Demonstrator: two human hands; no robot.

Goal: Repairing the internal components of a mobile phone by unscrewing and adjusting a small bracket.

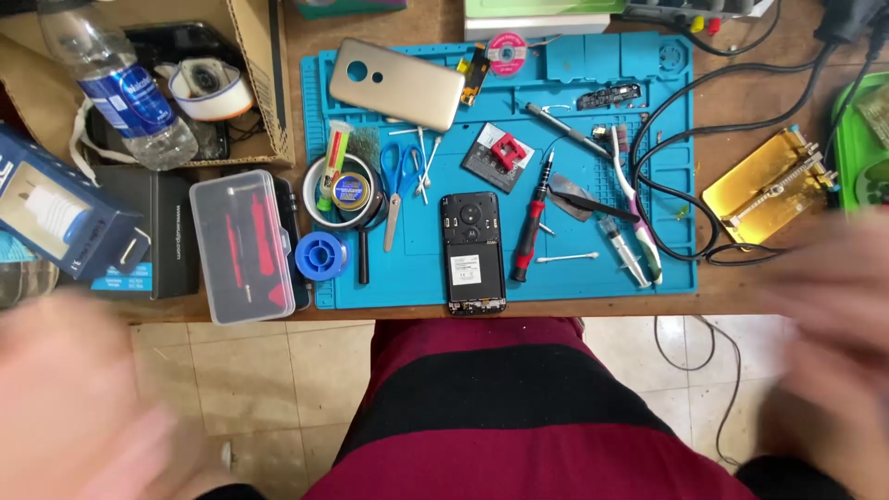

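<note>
An opened black phone (473,252) lies face down at the front edge of a blue work mat (648,268), with its gold back cover (397,82) at the mat's far left. A red-and-black screwdriver (532,227), blue-handled scissors (399,185) and a syringe (623,250) lie on the mat. My left hand (79,398) is a blur at the lower left, off the table. My right hand (838,343) is a blur at the lower right, below the table edge. Neither hand touches anything; their fingers cannot be made out.
A clear plastic tool case (243,245), a solder spool (320,256), dark boxes and a water bottle (116,83) stand left of the mat. A gold metal holder (767,185) and black cables (685,130) lie to the right. A cardboard box (264,93) sits at the back left.
</note>
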